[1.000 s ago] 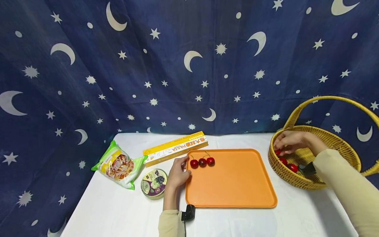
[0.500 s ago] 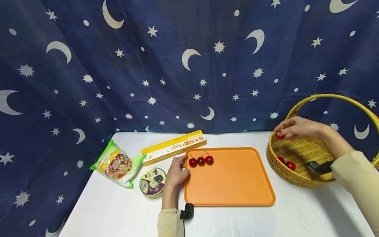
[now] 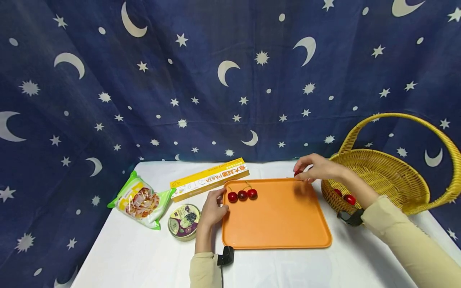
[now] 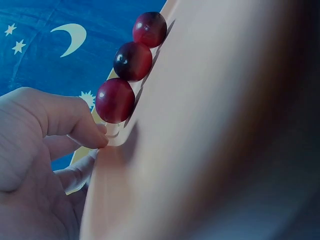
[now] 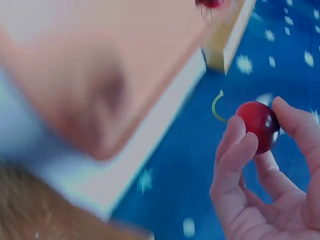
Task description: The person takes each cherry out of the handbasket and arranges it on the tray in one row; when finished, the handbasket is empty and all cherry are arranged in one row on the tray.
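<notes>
My right hand [image 3: 318,168] pinches a red cherry [image 5: 257,125] by the fingertips, its curved green stem [image 5: 218,107] sticking out free. It hangs above the far right corner of an orange tray [image 3: 277,220]. At the tray's far left corner, three cherries [image 3: 242,195] sit in a row, stems pointing back; the middle one is darkest. My left hand [image 3: 212,208] grips the tray's left rim near those cherries. In the left wrist view a fingertip [image 4: 100,140] presses on the rim, with other fingers partly hidden behind the edge.
On the right stands a wicker basket [image 3: 419,186] with a tall handle, cherries [image 3: 349,199] inside, partly behind the right forearm. A pasta box [image 3: 210,180], a green-and-white food packet [image 3: 142,202] and a round tin [image 3: 184,221] lie left of the tray. A starry curtain [image 3: 201,80] hangs behind.
My right hand has lifted a cherry out of the basket and carried it left to the tray's far right corner. My left hand has stayed at the tray's edge.
</notes>
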{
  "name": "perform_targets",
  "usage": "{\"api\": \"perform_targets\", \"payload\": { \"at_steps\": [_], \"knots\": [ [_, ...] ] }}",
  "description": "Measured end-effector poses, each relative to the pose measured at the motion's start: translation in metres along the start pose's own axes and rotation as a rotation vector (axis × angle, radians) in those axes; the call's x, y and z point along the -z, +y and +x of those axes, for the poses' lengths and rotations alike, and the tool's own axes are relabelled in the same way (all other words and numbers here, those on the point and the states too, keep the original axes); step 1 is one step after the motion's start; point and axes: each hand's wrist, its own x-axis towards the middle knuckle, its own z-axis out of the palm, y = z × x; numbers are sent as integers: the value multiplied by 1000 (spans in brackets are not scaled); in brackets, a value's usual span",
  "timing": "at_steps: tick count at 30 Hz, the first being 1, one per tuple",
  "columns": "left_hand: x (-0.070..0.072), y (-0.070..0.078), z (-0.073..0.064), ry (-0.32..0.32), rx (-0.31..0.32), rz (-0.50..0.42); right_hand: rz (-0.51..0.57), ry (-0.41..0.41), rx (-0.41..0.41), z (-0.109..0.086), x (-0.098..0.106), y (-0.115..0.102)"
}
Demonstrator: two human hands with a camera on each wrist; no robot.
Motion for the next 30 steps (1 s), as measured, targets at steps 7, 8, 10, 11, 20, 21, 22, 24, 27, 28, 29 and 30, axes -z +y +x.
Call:
{"api": "perform_targets", "payload": {
  "at_steps": [7, 8, 10, 11, 20, 21, 22, 24, 27, 28, 29, 30],
  "knots": [
    [0, 0, 1, 0, 6, 1, 4, 36, 162, 34, -52, 10],
    [0, 0, 1, -1, 8, -1, -5, 39, 182, 37, -58, 11],
    [0, 0, 1, -3, 9, -2, -16, 34, 208, 44, -69, 13],
    [0, 0, 1, -4, 9, -3, -24, 29, 224, 46, -74, 13],
    [1, -1, 0, -5, 3, 2, -215, 117, 181, 64, -104, 16],
    [1, -1, 0, -5, 2, 6, -213, 119, 175, 65, -106, 17],
    [1, -1, -1, -6, 2, 10, -210, 123, 168, 66, -108, 17],
    [1, -1, -1, -5, 3, 14, -198, 125, 156, 67, -111, 18],
    [1, -1, 0, -2, 0, 15, -187, 135, 145, 67, -113, 17],
    [1, -1, 0, -2, 1, 14, -185, 139, 144, 67, -113, 17],
    [1, -1, 0, -2, 0, 12, -182, 142, 143, 67, -114, 17],
    [1, -1, 1, 0, -1, 13, -179, 144, 141, 67, -114, 16]
  ]
}}
